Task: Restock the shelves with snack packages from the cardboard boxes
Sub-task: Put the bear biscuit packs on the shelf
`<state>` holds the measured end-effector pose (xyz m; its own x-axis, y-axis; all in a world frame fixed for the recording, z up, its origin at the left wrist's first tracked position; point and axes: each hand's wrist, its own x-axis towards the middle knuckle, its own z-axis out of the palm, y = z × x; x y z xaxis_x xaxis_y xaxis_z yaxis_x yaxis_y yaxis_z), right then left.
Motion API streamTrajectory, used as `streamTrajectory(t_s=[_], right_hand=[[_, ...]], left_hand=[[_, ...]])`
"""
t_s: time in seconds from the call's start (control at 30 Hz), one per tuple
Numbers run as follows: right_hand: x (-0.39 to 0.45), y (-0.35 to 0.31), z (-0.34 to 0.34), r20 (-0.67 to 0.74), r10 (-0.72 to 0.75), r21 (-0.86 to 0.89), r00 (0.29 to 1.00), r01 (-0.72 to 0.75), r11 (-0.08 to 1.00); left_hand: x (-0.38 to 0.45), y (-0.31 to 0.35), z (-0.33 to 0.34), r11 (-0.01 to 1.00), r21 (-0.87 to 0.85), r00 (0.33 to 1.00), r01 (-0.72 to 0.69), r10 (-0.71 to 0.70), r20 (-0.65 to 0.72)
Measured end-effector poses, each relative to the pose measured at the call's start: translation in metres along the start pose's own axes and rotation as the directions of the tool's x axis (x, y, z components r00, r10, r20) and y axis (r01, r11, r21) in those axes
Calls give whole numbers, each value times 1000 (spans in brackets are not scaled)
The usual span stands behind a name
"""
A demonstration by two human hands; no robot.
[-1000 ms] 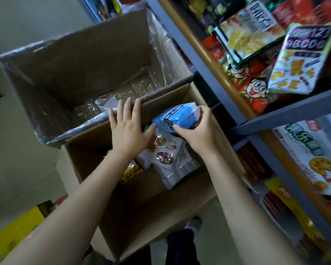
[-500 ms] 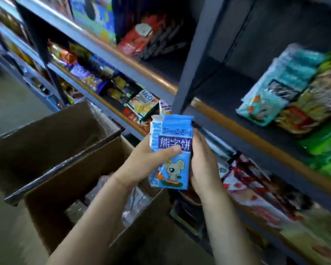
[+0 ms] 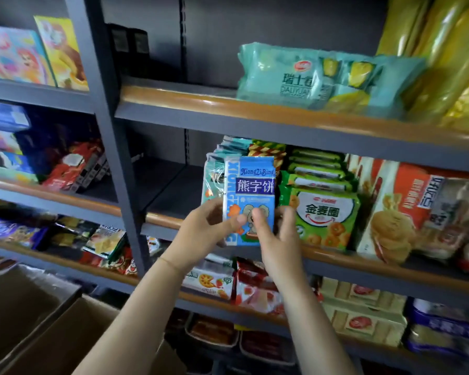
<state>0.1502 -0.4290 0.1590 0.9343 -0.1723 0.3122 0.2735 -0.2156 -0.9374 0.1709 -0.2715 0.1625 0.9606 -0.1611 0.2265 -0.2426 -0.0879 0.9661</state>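
Note:
A blue snack package with a cartoon bear (image 3: 251,190) stands upright in front of the middle shelf (image 3: 163,220). My left hand (image 3: 203,228) grips its lower left edge, thumb across the front. My right hand (image 3: 275,234) holds its lower right side, thumb on the front. Right behind the package stand several teal packs (image 3: 213,174), and green packs (image 3: 325,209) sit just to its right. Two cardboard boxes (image 3: 46,326) show at the bottom left; their contents are out of sight.
A grey upright post (image 3: 111,147) divides the shelving. The middle shelf has a bare stretch left of the teal packs. Orange cookie bags (image 3: 406,209) fill the right. A teal bag (image 3: 309,77) lies on the upper shelf. Lower shelves hold red and beige packs.
Both hands lifted the blue package out of the cardboard box and carried it up to the middle shelf. The view swung up from the boxes to the shelves.

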Motion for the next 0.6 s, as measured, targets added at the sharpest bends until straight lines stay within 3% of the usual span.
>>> streamTrajectory(t_s=[0.13, 0.43, 0.6], right_hand=[[16, 24, -17, -13, -106, -339, 994, 95, 936], [44, 20, 25, 162, -37, -269, 986, 80, 960], [59, 19, 43, 255, 46, -309, 966, 37, 950]], left_hand=[[25, -9, 7, 999, 43, 992, 27, -21, -126], [53, -27, -26, 977, 210, 978, -25, 68, -197], [82, -67, -58, 940, 342, 976, 17, 58, -210]])
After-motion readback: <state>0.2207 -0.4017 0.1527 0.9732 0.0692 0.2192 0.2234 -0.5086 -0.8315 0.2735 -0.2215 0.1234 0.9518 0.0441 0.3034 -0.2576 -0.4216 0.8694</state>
